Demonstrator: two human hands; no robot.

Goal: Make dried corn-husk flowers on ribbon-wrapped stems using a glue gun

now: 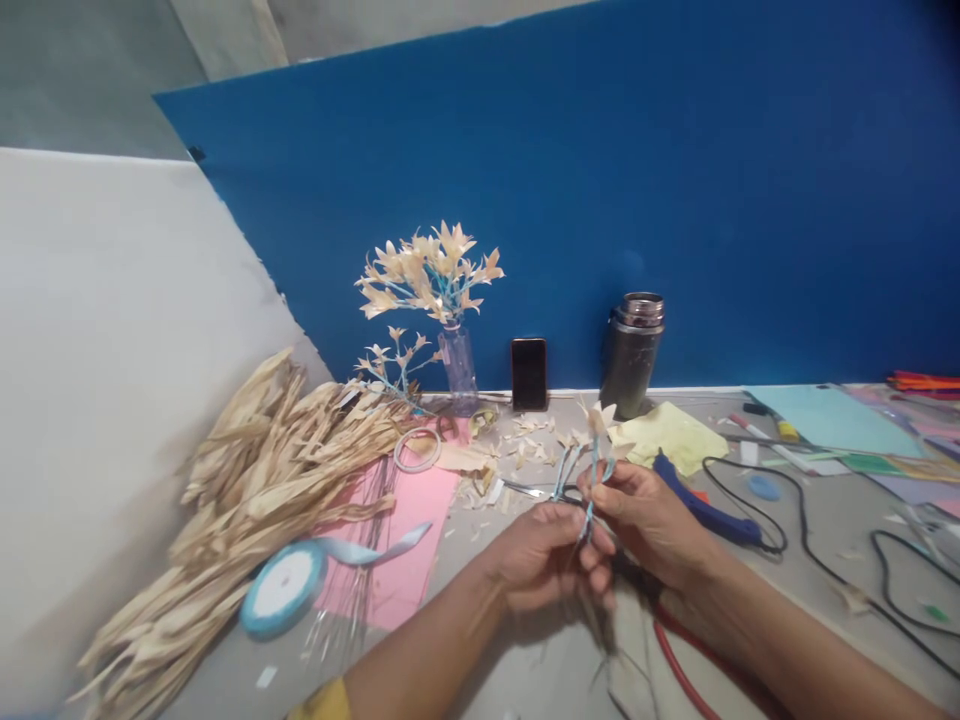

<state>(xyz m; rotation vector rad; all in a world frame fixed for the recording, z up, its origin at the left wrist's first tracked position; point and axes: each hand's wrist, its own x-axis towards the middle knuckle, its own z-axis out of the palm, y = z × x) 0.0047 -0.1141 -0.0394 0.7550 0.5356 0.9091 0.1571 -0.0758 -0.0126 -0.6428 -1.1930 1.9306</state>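
Between my two hands is a small spray of handmade flowers (598,420), with pale husk-like petals and light-blue wrapped stems. My left hand (551,550) is closed around the lower stems, fingers curled under them. Higher up, my right hand (649,515) pinches one blue stem between thumb and fingers, just below the blossoms. Thin wire ends hang below my hands. Scissors (529,489) lie just behind my left hand, partly hidden by the stems. A blue glue gun (705,505) rests right of my right hand.
Dried corn husks (285,480) are heaped at left, near a blue ribbon roll (283,590) and pink paper (409,550) with wires. Behind stand a clear bottle (459,370) of similar flowers, a phone (529,374) and a flask (634,355). Black cables (802,510) cross the right side.
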